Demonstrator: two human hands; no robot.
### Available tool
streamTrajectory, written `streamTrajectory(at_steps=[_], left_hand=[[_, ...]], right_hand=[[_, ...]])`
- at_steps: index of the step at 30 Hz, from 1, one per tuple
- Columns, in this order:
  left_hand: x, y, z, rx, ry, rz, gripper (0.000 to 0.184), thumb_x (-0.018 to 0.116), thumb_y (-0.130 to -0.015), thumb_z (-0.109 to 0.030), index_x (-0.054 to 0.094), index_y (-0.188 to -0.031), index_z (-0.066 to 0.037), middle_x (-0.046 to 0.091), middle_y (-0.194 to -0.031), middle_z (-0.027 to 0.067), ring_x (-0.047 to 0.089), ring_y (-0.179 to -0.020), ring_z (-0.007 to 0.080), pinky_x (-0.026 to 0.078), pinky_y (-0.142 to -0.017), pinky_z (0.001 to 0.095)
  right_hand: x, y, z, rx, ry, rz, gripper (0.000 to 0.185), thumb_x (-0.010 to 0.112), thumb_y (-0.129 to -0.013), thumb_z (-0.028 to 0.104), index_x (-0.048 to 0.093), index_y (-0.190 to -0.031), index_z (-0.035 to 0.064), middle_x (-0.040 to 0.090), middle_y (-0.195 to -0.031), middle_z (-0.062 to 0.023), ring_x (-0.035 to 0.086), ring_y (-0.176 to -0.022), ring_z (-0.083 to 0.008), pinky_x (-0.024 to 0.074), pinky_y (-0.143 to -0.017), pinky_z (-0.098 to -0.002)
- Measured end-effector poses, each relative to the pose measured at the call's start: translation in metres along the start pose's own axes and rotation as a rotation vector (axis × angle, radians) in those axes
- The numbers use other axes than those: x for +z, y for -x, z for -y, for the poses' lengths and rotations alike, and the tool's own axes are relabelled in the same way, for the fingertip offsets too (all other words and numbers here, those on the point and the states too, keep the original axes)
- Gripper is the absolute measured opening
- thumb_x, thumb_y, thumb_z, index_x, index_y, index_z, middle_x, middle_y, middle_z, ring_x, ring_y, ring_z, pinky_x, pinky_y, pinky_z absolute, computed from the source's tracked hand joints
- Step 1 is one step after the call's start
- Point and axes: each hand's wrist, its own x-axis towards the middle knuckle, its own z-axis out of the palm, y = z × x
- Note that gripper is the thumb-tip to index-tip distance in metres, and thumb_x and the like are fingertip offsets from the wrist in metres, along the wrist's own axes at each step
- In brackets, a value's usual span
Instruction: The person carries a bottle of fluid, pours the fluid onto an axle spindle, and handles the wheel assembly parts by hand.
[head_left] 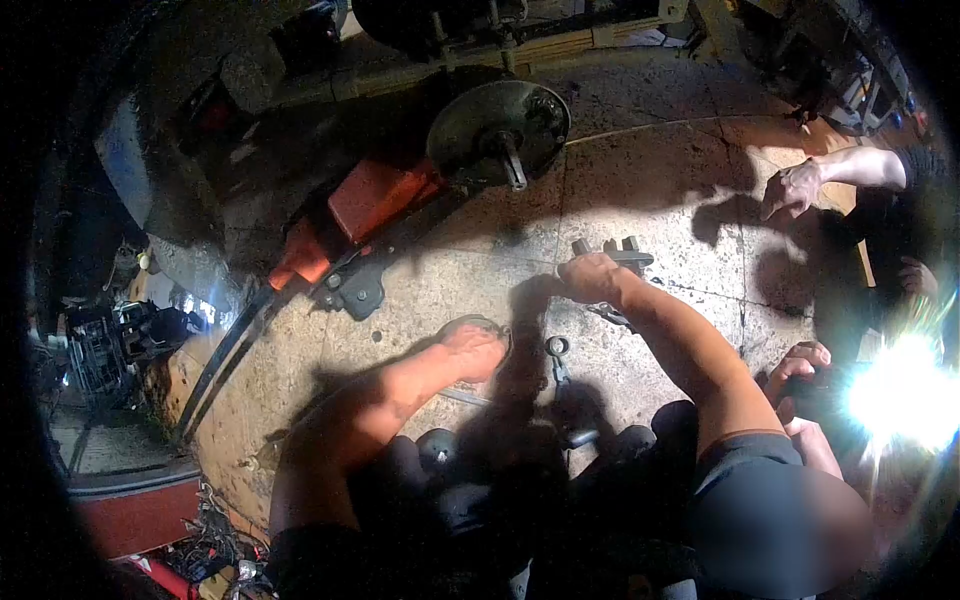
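Observation:
My left hand [472, 350] is low over the floor with its fingers curled down. A thin curved metal rim [507, 338] shows at its fingertips; what the fingers hold is hidden. Farther forward, my right hand [590, 277] is closed on one end of a dark metal part with block-like stubs [630, 257]. Just below that hand lies a small dark metal piece [610, 315], its kind unclear. Between my arms, a tool with a ring-shaped end [558, 347] rests on the floor, partly in shadow.
Ahead stands a round metal disc with a central shaft [500, 130], beside a red jack-like frame [380, 200]. At right, another person's hand [795, 188] reaches in, and a person holds a bright lamp [905, 395]. Cluttered wires [225, 550] lie lower left.

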Motion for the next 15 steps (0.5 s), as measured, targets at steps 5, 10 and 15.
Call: streamTrajectory(at_steps=[5,10,15], left_hand=[[-0.011,0.004,-0.004,0.029,-0.066,0.056,0.019,0.053,-0.083,-0.018,0.063,-0.092,-0.005,0.067,-0.103,0.0178,0.063,-0.103,0.0324,0.049,-0.091,0.0416],[-0.002,0.002,-0.001,0.045,-0.071,-0.006,0.024,0.053,-0.08,-0.015,0.065,-0.097,-0.004,0.069,-0.101,0.0162,0.065,-0.1,0.0314,0.051,-0.088,0.0403],[0.028,-0.007,0.014,0.065,-0.054,-0.141,0.018,0.054,-0.082,-0.023,0.061,-0.087,-0.007,0.068,-0.1,0.0145,0.065,-0.098,0.0296,0.051,-0.085,0.0395]], right_hand=[[-0.009,0.005,0.004,-0.005,-0.036,0.064,0.071,0.033,-0.095,0.063,0.068,-0.098,0.0013,0.067,-0.095,-0.0236,0.066,-0.093,-0.0355,0.0507,-0.085,-0.0456],[-0.008,0.009,0.003,-0.038,-0.042,-0.005,0.075,0.031,-0.094,0.066,0.068,-0.097,0.001,0.068,-0.093,-0.023,0.066,-0.091,-0.0353,0.0506,-0.083,-0.046],[-0.013,0.01,0.005,-0.016,-0.094,0.065,0.076,0.03,-0.094,0.066,0.068,-0.098,0.0011,0.068,-0.095,-0.0222,0.065,-0.093,-0.0373,0.0497,-0.085,-0.0459]])
